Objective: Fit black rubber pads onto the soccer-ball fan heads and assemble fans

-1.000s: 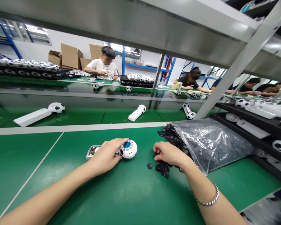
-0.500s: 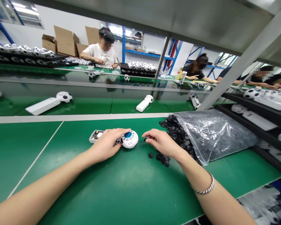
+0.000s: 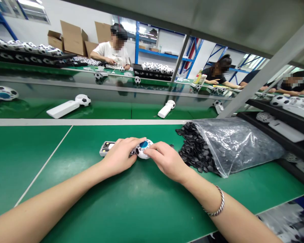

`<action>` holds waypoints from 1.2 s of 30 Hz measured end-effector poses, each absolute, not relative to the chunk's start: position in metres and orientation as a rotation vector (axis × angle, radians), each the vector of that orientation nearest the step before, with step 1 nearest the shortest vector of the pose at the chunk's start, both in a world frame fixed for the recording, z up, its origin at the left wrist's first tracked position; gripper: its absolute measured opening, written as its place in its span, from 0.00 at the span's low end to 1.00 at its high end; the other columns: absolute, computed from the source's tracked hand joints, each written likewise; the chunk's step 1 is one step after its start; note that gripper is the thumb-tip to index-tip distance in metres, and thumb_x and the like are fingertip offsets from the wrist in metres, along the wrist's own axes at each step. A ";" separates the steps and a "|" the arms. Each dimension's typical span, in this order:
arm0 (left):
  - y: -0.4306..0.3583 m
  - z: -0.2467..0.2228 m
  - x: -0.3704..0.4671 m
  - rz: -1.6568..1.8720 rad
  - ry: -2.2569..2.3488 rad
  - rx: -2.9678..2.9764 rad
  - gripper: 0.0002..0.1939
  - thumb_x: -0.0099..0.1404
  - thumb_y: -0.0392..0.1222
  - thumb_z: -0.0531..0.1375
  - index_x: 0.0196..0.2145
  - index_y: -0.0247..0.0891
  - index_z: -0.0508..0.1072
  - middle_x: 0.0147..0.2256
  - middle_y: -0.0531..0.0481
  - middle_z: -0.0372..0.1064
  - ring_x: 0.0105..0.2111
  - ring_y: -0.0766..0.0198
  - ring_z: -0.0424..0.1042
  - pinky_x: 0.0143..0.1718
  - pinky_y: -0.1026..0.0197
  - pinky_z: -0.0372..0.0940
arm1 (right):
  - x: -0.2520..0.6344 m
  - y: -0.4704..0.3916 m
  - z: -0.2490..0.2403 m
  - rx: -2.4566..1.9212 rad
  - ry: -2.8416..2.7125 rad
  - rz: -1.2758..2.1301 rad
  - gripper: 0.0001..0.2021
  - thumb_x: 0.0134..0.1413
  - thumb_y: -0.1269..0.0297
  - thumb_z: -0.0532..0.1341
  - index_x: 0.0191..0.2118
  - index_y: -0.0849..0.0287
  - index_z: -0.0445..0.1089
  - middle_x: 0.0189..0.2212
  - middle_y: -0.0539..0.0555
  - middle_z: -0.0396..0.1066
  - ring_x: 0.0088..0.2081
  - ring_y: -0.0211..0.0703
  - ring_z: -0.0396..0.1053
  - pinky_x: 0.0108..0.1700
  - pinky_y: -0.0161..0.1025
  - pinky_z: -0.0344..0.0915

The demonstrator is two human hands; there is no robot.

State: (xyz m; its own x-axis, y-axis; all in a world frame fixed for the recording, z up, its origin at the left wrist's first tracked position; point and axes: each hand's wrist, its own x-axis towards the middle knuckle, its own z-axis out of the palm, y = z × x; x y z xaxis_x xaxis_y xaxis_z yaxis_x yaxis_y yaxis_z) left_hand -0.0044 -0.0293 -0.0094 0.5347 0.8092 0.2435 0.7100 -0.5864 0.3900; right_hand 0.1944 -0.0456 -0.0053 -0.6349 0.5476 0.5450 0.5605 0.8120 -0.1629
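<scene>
Head view: both hands on a small white device on the green bench (image 3: 147,209).

Left hand (image 3: 120,157) lies flat over the handle of the device (image 3: 139,150), fingers curled down, pinning it to the bench so it likely won't slide. Right hand (image 3: 164,160) has fingertips closed on the round head with the blue centre, apparently pressing something in; whether a piece sits under the fingers, cannot tell. Clear bag (image 3: 233,145) of small black parts (image 3: 195,148) lies just right of the right hand, mouth spilling toward it, so parts are within easy reach. Finished football-head units (image 3: 68,106) sit on the belt beyond. Other people work at far benches.
</scene>
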 end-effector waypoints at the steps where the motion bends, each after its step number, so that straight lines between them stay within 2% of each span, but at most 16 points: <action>1: -0.029 -0.009 -0.005 0.587 1.280 2.531 0.29 0.55 0.32 0.50 0.55 0.45 0.58 0.51 0.52 0.63 0.50 0.58 0.62 0.48 0.55 0.57 | 0.194 -0.045 -0.007 -0.813 -2.355 0.042 0.09 0.58 0.72 0.51 0.41 0.60 0.66 0.36 0.56 0.69 0.37 0.40 0.64 0.39 0.38 0.63; 6: -0.028 -0.009 -0.005 0.562 1.285 2.531 0.29 0.55 0.32 0.50 0.55 0.46 0.57 0.52 0.52 0.62 0.50 0.58 0.62 0.47 0.54 0.56 | 0.198 -0.043 -0.008 -0.913 -2.190 0.366 0.04 0.54 0.70 0.58 0.36 0.56 0.66 0.33 0.51 0.69 0.36 0.37 0.66 0.40 0.35 0.64; 9: -0.028 -0.007 -0.005 0.553 1.295 2.526 0.29 0.55 0.32 0.50 0.55 0.47 0.57 0.52 0.53 0.62 0.50 0.58 0.62 0.47 0.54 0.56 | 0.201 -0.042 -0.005 -0.972 -2.190 0.394 0.04 0.53 0.69 0.58 0.36 0.56 0.67 0.32 0.50 0.69 0.36 0.38 0.66 0.39 0.36 0.64; 14: -0.029 -0.008 -0.004 0.573 1.307 2.522 0.30 0.55 0.32 0.50 0.55 0.48 0.57 0.52 0.54 0.62 0.50 0.59 0.61 0.47 0.55 0.56 | 0.203 -0.040 -0.002 -0.978 -2.112 0.413 0.06 0.53 0.71 0.57 0.37 0.56 0.67 0.33 0.51 0.69 0.37 0.38 0.66 0.40 0.35 0.64; 25: -0.026 -0.011 -0.007 0.561 1.376 2.548 0.30 0.57 0.33 0.49 0.57 0.46 0.53 0.53 0.50 0.60 0.52 0.57 0.59 0.49 0.52 0.54 | 0.209 -0.039 -0.002 -1.050 -2.040 0.426 0.02 0.54 0.69 0.57 0.34 0.57 0.66 0.31 0.50 0.69 0.33 0.38 0.66 0.37 0.36 0.64; 28: -0.026 -0.008 -0.008 0.525 1.345 2.534 0.30 0.56 0.38 0.53 0.57 0.46 0.53 0.54 0.49 0.59 0.52 0.55 0.59 0.49 0.52 0.54 | 0.204 -0.041 -0.001 -0.990 -2.075 0.501 0.03 0.54 0.69 0.57 0.34 0.57 0.66 0.33 0.51 0.70 0.36 0.38 0.67 0.40 0.36 0.64; 31: -0.028 -0.005 -0.008 0.517 1.347 2.506 0.34 0.55 0.48 0.58 0.58 0.45 0.52 0.53 0.47 0.60 0.51 0.52 0.60 0.50 0.51 0.53 | 0.198 -0.042 -0.003 -0.919 -2.111 0.502 0.02 0.54 0.69 0.58 0.33 0.57 0.67 0.33 0.51 0.69 0.38 0.38 0.66 0.42 0.37 0.64; 33: -0.029 -0.005 -0.006 0.523 1.362 2.499 0.35 0.55 0.53 0.57 0.58 0.44 0.53 0.51 0.46 0.62 0.50 0.52 0.61 0.49 0.51 0.53 | 0.195 -0.043 -0.004 -0.904 -2.140 0.484 0.01 0.54 0.69 0.57 0.33 0.58 0.66 0.32 0.51 0.69 0.36 0.38 0.66 0.41 0.36 0.63; 36: -0.031 -0.005 -0.004 0.517 1.362 2.505 0.33 0.56 0.56 0.57 0.56 0.43 0.55 0.49 0.47 0.64 0.49 0.52 0.62 0.48 0.51 0.54 | 0.194 -0.045 -0.003 -0.892 -2.185 0.453 0.01 0.55 0.69 0.56 0.34 0.58 0.64 0.32 0.51 0.69 0.35 0.37 0.66 0.40 0.36 0.63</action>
State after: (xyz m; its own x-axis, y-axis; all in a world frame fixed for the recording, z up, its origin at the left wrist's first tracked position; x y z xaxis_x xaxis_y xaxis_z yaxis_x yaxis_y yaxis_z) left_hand -0.0042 -0.0306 -0.0051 0.5017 0.8438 0.1903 0.7578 -0.5348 0.3738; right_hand 0.1940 -0.0454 -0.0033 -0.4996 0.7140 0.4905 0.4605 0.6985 -0.5478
